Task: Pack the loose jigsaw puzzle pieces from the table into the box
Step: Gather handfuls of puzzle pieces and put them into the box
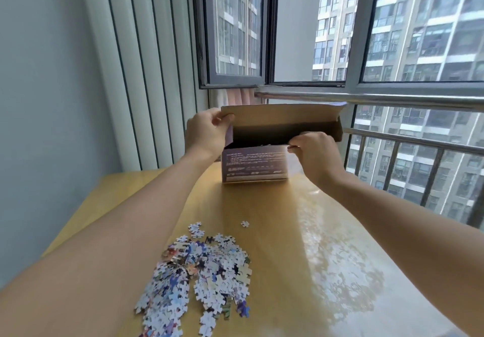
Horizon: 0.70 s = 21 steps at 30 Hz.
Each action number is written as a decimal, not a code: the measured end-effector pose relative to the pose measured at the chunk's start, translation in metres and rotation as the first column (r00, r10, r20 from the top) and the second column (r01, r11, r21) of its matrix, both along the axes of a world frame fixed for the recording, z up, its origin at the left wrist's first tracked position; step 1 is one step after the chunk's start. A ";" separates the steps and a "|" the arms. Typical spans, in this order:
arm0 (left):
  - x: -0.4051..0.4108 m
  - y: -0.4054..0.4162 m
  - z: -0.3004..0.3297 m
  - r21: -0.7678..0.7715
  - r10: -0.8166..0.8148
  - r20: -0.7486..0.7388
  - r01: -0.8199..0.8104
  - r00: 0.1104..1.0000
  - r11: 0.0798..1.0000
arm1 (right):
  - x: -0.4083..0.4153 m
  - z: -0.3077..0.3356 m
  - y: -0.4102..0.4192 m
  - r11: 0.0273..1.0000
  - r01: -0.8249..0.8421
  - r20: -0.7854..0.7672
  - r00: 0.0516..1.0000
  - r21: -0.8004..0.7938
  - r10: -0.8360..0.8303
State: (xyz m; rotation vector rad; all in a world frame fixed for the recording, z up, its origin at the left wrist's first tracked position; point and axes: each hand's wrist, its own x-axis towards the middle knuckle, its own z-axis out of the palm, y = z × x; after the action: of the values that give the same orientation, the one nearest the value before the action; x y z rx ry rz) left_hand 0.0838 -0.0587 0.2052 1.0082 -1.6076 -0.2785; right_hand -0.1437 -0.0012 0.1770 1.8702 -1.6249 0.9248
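Stood upright at the far end of the yellow wooden surface (301, 232): a cardboard box (255, 165), purple on the printed front wall, plain brown inside. Lid flap (280, 113) raised and leaning back toward the window (309, 48). Inside of the box dark and shadowed; hard to tell whether any pieces lay in it, perhaps something small just at the front rim.

Left hand (207, 133) placed at the left end of the box, with the thumb and fingers curled round the left corner of the raised flap, gripping it. Right hand (313, 150) set at the right part of the front rim, fingertips pressed together in a pinch on the top edge of the front wall.

Heaped on the near part of the surface, well apart from the box: a pile of loose puzzle pieces (199, 284), mostly white and blue with some darker colours, partly passing under the left forearm. Scattered just beyond the pile: a small cluster of a few pieces (196, 229) and one single piece (245, 223) lying alone toward the middle of the surface.

Seen behind the box: a metal railing (392, 99) and, through the glass, tall apartment buildings (432, 35). Seen on the left: pale vertical blinds (146, 61).
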 end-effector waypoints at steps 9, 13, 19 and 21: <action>0.007 0.006 0.003 0.006 0.019 -0.079 -0.019 0.997 1.000 | 0.007 0.012 0.010 0.994 -0.107 -0.004 0.994 -0.037 0.107; 0.009 0.003 0.007 -0.024 0.026 -0.036 -0.027 0.999 0.999 | 0.011 0.018 0.008 0.993 -0.108 -0.002 0.994 -0.039 0.108; 0.015 0.003 -0.005 0.038 0.019 -0.011 -0.019 1.000 0.999 | 0.020 -0.002 0.017 0.990 -0.141 0.037 0.989 -0.028 0.142; 0.016 0.003 -0.017 0.045 0.033 0.014 -0.034 0.999 0.998 | 0.032 -0.023 0.025 0.957 -0.289 -0.080 0.955 -0.016 0.287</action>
State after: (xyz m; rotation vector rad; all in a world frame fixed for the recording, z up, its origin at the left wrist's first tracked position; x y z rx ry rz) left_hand 0.1003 -0.0562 0.1877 1.0729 -1.6014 -0.2872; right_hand -0.1114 0.0237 0.1538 2.1338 -1.3091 0.9721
